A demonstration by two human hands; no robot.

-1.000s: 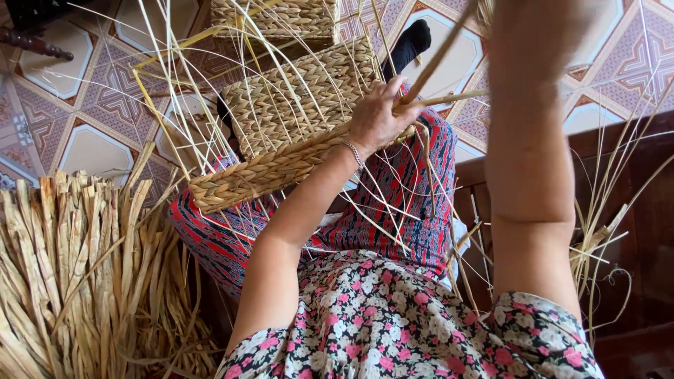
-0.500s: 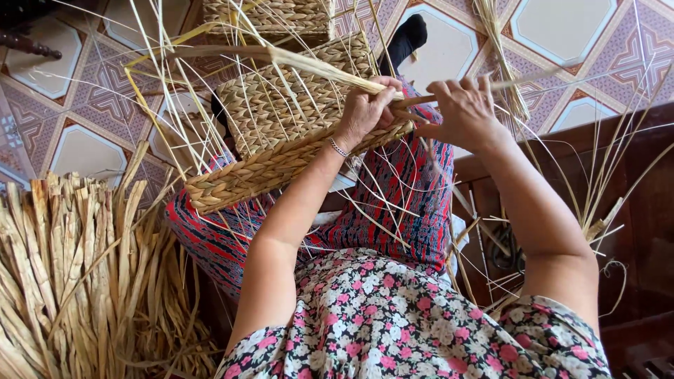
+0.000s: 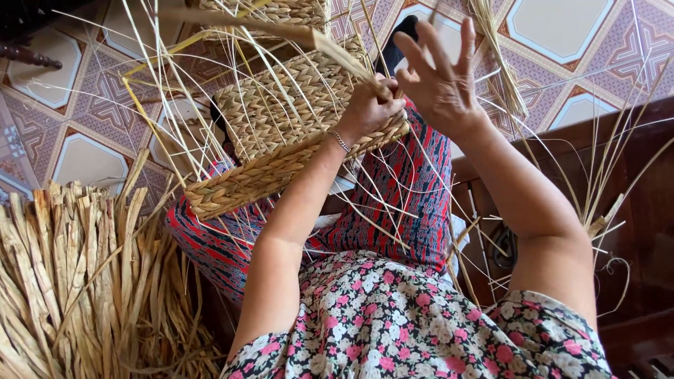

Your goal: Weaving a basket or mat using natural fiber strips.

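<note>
Near left: a pile of dried flat straw [image 3: 77, 281] is lying on the floor just beside the lap.
Lap: the half-woven basket [image 3: 281, 133] is resting tilted across the striped skirt [image 3: 400, 203], its braided rim [image 3: 246, 184] facing the person.
Left hand [image 3: 371, 109]: is pinching closed on a flat weaving strand [image 3: 281, 29] at the basket's right rim; the strand is running up and to the left.
Right hand [image 3: 444, 81]: is standing open just right of the left hand, fingers spread, holding nothing.
Change: half a second ago the right hand was meeting the left on the strand; it is now letting go and lifting clear, so the strand seems handed over to the left hand alone.
Edges: thin upright stakes [image 3: 210, 105] are fanning out all around the basket, crowding both hands.
Open room: far tiled floor [image 3: 583, 35] is lying beyond the stakes; a dark wooden step [image 3: 632, 210] is closing off the right.
</note>
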